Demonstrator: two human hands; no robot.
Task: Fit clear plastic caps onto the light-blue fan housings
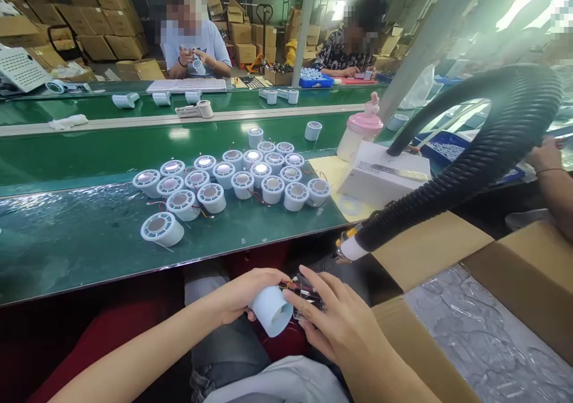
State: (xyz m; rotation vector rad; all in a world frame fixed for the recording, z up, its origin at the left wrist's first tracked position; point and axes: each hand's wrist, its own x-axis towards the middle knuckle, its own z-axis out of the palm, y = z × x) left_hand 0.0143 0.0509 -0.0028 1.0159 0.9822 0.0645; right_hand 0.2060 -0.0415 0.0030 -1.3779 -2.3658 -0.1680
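Above my lap, my left hand (250, 292) is closed round a light blue cylindrical plastic housing (272, 313), whose open end faces down and right. Close against it, the fingers of my right hand (331, 310) grip a clear plastic part (308, 292). Thin coloured wires (292, 283) run between the two pieces, though my fingers hide where they attach. On the green bench ahead stand several similar blue housings (242, 184) with round metal discs on top and short wires. One housing (162, 229) sits apart, nearer the front edge.
A thick black ribbed hose (447, 170) arches in from the right beside a white box (387, 170) and a pink-lidded bottle (363, 131). An open carton (496, 331) of clear plastic parts stands at right. Two people work across the conveyor (111, 146); another person's arm shows at far right.
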